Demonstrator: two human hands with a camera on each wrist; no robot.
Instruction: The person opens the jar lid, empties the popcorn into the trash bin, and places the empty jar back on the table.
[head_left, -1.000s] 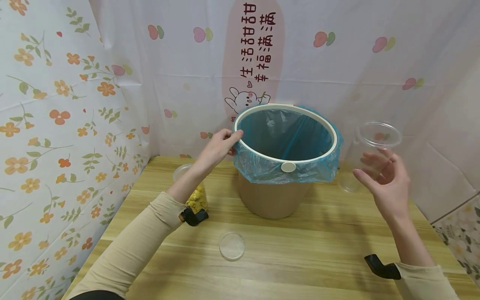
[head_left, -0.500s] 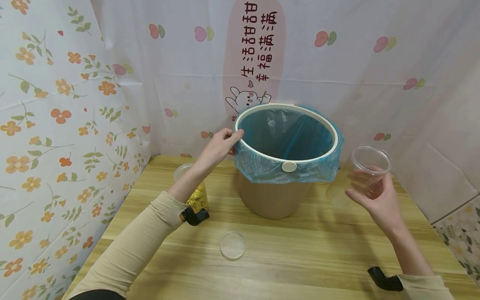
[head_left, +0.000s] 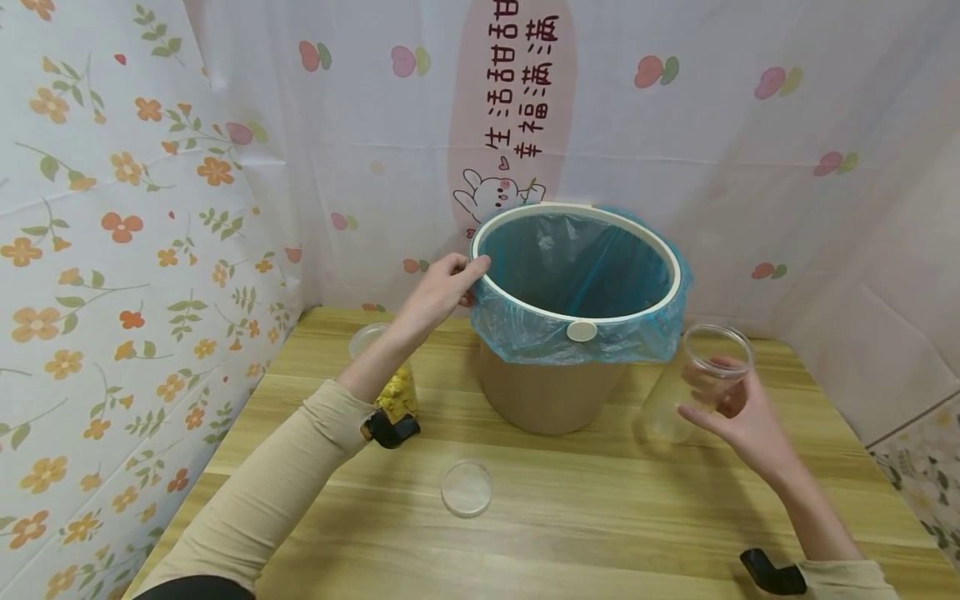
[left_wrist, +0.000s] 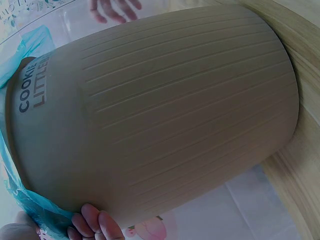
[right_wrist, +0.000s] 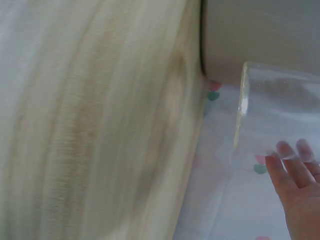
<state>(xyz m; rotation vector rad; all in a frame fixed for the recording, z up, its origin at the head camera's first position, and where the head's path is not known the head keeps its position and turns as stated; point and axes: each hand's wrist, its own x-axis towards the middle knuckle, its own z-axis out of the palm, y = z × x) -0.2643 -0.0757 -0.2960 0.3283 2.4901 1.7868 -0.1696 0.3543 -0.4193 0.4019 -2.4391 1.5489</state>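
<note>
A brown trash can [head_left: 547, 392] with a white rim and a blue liner bag [head_left: 525, 337] folded over it stands at the back of the table. My left hand [head_left: 442, 292] grips the rim's left side, thumb over the top and fingers beneath, as the left wrist view also shows on the can's wall [left_wrist: 175, 110]. To the can's right, my right hand [head_left: 738, 417] holds a clear plastic jar [head_left: 667, 408], tilted, its mouth up and toward me. In the right wrist view the fingers [right_wrist: 297, 172] lie against the jar's wall [right_wrist: 275, 110]. Nothing shows inside the jar.
A clear jar of yellow pieces [head_left: 397, 392] stands behind my left forearm, partly hidden. One round clear lid [head_left: 466, 488] lies flat on the wooden table [head_left: 570, 533]. Patterned cloth [head_left: 360, 108] hangs behind and at the left.
My right hand has brought the clear jar down and left, from above the table's right side to low beside the trash can. The left hand stays on the rim.
</note>
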